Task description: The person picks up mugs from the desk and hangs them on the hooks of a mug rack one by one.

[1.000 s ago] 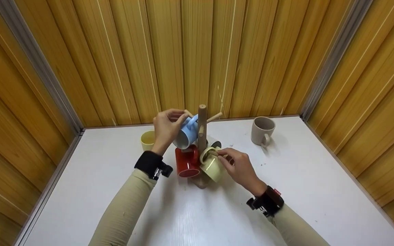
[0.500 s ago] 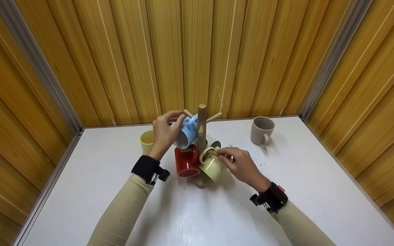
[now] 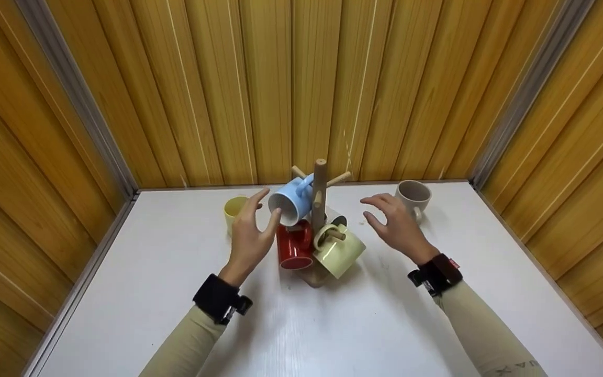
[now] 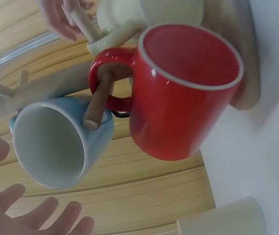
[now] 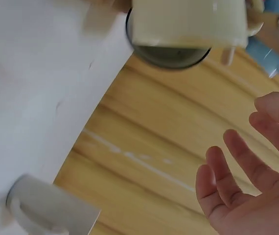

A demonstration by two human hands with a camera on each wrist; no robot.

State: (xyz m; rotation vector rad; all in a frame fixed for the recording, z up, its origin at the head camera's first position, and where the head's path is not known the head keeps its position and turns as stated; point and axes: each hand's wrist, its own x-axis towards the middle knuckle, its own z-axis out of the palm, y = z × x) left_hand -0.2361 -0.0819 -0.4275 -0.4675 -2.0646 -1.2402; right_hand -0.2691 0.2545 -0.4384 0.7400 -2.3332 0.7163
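Note:
A wooden mug tree (image 3: 319, 180) stands mid-table with mugs hung on its pegs. On its upper left hangs a light blue mug (image 3: 292, 201), its mouth facing outward. Below that is a red mug (image 3: 294, 246), its handle looped over a peg (image 4: 98, 103). A pale green mug (image 3: 339, 252) hangs tilted at the lower right. My left hand (image 3: 249, 235) is beside the blue mug, fingers spread and holding nothing. To the right of the tree my right hand (image 3: 397, 225) hovers with relaxed fingers, apart from the green mug and in front of a grey-beige mug (image 3: 414, 195).
A yellow cup (image 3: 232, 209) stands behind my left hand. Partly hidden behind the tree hangs a white mug with a dark rim (image 3: 336, 217). Wood-patterned walls (image 3: 275, 94) enclose the white table (image 3: 312, 335) at the back and sides.
My right hand has let go of the pale green mug and drawn away to the right. My left hand has come off the blue mug, back and down, its fingers spreading. Both mugs stay hung.

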